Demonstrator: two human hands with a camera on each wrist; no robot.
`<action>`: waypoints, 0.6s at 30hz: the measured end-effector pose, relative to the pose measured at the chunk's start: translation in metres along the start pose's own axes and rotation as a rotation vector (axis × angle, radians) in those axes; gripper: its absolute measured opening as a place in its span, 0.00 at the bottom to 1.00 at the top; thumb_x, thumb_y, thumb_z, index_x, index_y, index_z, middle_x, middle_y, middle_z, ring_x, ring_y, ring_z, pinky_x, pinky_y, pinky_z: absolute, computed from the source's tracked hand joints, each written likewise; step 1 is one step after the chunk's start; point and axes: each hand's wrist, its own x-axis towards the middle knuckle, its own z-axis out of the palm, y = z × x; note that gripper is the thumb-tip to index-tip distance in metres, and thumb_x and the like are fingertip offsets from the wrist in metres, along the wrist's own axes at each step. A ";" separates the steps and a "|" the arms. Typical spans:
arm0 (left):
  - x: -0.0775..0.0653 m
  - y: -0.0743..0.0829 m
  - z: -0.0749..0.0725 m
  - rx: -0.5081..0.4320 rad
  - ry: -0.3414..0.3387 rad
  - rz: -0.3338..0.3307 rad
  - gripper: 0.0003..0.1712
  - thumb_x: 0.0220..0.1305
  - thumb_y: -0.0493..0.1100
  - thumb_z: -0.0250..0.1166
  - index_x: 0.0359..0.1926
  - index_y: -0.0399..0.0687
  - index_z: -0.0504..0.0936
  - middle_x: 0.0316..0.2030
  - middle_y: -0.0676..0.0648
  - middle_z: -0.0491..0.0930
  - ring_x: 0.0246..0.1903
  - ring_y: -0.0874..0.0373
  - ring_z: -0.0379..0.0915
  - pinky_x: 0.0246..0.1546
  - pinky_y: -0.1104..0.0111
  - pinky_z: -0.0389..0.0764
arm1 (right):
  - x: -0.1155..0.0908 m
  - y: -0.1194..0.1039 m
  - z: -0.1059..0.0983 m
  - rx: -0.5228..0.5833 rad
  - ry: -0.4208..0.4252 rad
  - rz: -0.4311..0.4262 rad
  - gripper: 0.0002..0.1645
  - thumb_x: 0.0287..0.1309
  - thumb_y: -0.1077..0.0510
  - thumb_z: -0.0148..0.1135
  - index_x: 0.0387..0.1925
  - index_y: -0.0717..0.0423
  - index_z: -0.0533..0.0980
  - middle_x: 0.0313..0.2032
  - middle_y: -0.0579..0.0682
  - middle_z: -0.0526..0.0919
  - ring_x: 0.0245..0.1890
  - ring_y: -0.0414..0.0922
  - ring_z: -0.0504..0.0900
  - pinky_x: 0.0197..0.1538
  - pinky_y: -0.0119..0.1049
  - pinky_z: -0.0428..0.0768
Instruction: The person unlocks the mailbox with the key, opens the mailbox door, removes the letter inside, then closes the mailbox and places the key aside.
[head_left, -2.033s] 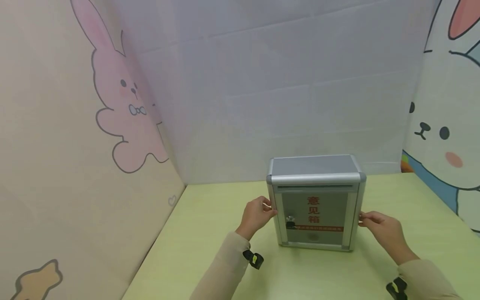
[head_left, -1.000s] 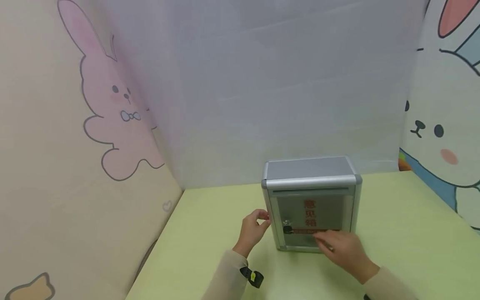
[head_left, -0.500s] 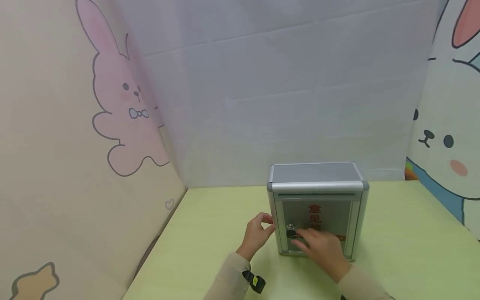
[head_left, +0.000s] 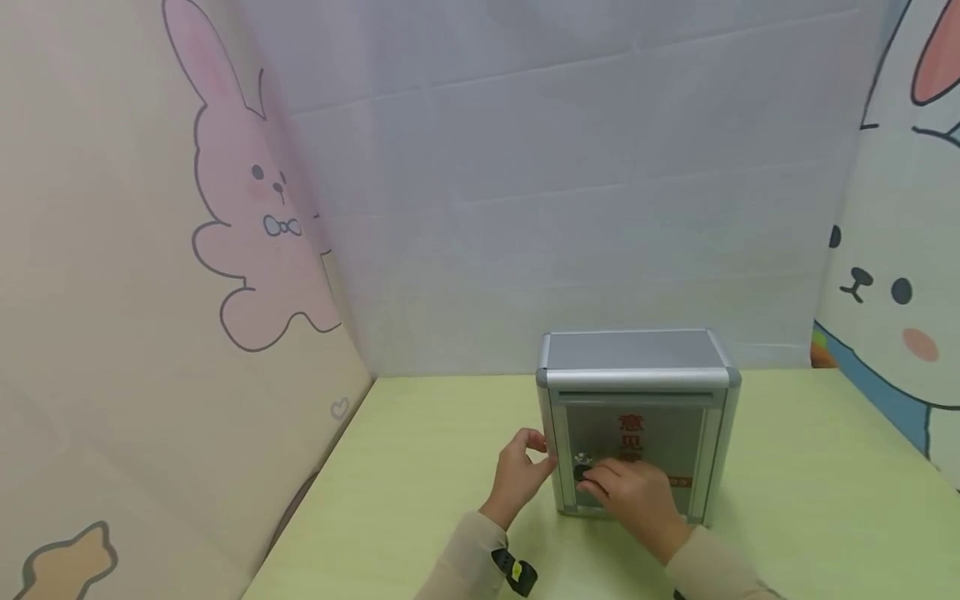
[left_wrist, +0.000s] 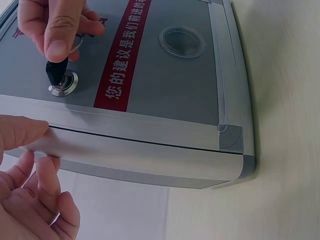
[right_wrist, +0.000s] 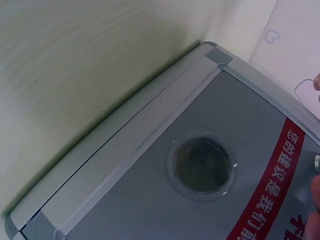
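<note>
A silver-grey suggestion box (head_left: 634, 350) stands upright with its lettered front door facing me. My right hand (head_left: 637, 500) pinches a black-headed key (left_wrist: 56, 73) between thumb and fingers. The key sits in the round chrome lock (left_wrist: 68, 86) near the door's left edge, and a thin metal ring hangs at its head. At the box's left side, my left hand (head_left: 517, 475) holds the frame edge, thumb (left_wrist: 30, 131) on the front and fingertips against the side. In the right wrist view only bits of the fingers (right_wrist: 314, 227) show at the right border.
Pale green tabletop (head_left: 427, 433) lies around the box. A white sheet wall (head_left: 487, 250) rises behind it, with cartoon-printed walls left and right. The door carries a red lettered strip (left_wrist: 122, 55) and a round window (left_wrist: 182, 41); a slot (head_left: 637, 398) runs along the top.
My right hand has left the box's right side, crossed leftward over the front and taken hold of the key. The left hand stays at the left edge.
</note>
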 end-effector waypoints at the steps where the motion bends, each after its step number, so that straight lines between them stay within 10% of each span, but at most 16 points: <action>1: 0.000 0.000 0.000 -0.004 -0.002 -0.008 0.11 0.53 0.31 0.68 0.37 0.38 0.76 0.34 0.44 0.80 0.24 0.67 0.63 0.24 0.73 0.66 | 0.000 0.000 0.000 -0.003 0.004 0.001 0.37 0.73 0.39 0.40 0.17 0.52 0.81 0.17 0.44 0.81 0.12 0.37 0.75 0.16 0.31 0.73; 18: -0.001 -0.003 0.003 -0.004 0.020 0.000 0.13 0.52 0.31 0.70 0.37 0.39 0.75 0.33 0.44 0.80 0.23 0.66 0.63 0.24 0.72 0.66 | 0.002 -0.004 0.005 -0.029 0.011 0.017 0.38 0.75 0.41 0.38 0.09 0.51 0.71 0.10 0.43 0.74 0.07 0.36 0.66 0.12 0.28 0.65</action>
